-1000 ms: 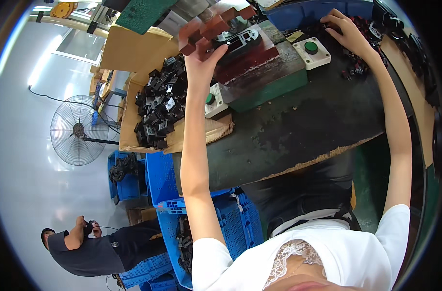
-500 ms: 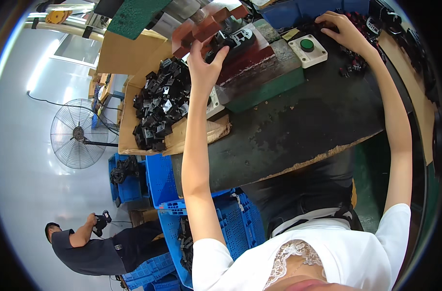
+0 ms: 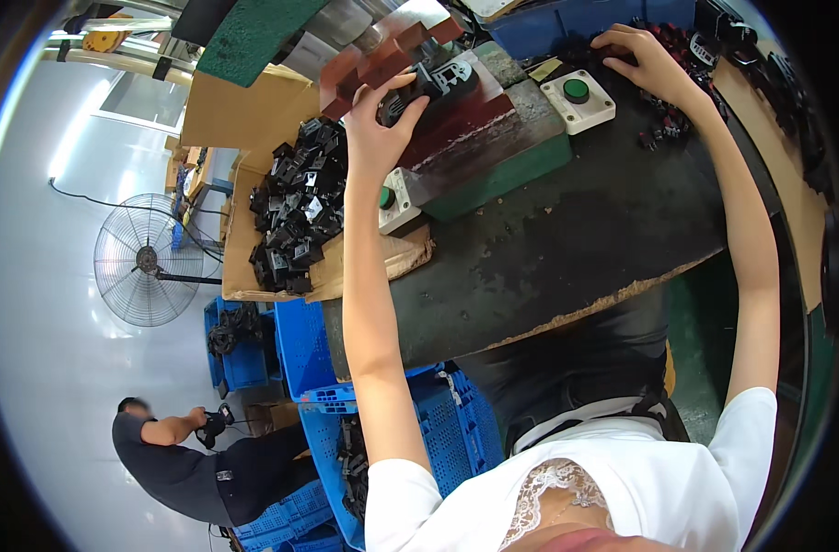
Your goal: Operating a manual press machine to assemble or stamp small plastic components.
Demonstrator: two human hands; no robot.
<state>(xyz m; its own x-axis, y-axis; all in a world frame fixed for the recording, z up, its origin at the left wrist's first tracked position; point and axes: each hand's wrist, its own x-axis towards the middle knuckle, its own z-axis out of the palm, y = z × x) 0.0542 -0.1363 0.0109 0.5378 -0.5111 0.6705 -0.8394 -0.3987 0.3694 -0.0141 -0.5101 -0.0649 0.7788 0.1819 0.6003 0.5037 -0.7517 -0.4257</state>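
My left hand [image 3: 375, 129] is at the press, thumb and fingers closed around a black plastic part [image 3: 396, 103] on the dark red fixture block [image 3: 456, 120]. Right beside it on the block lies another black piece with a pale grey face [image 3: 454, 77]. Reddish-brown press jaws [image 3: 382, 66] hang just above my left fingers. At the far right, my right hand [image 3: 648, 66] reaches over small dark parts by a blue bin [image 3: 548, 32]. Its thumb and fingers are apart, and I see nothing between them. The fingertips overlap the dark parts, so contact is unclear.
Two white button boxes with green buttons flank the block, one at right [image 3: 578, 101], one under my left wrist [image 3: 399, 204]. A cardboard box [image 3: 240, 230] of black parts stands left. Blue crates [image 3: 438, 414], a fan [image 3: 146, 259] and another person [image 3: 175, 460] are beyond.
My left hand has shifted slightly left and down in the picture, still on the black part. My right hand stays almost in place. The other person leans further toward the crates.
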